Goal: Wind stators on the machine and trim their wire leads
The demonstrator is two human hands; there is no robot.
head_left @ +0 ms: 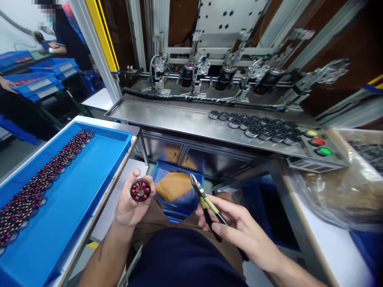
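Note:
Between the fingers and thumb of my left hand (pixel 130 205) is a round black part (pixel 140 189) with red windings, its open face toward the camera. My right hand (pixel 236 225) holds a pair of cutting pliers (pixel 207 203) with green and black handles, the metal jaws pointing up and to the left. The pliers and the round part are apart, both above my lap. To the left, a blue tray (pixel 89 191) carries rows of similar red-and-black parts (pixel 50 171) along its far side.
A steel ledge (pixel 167 115) crosses ahead, bearing many black rings (pixel 263 126) and a button box (pixel 324 151). Machine fixtures (pixel 227 75) stand behind it. A plastic-lined box (pixel 344 179) is at right. Cardboard (pixel 172 186) lies low in a blue bin. People stand far left.

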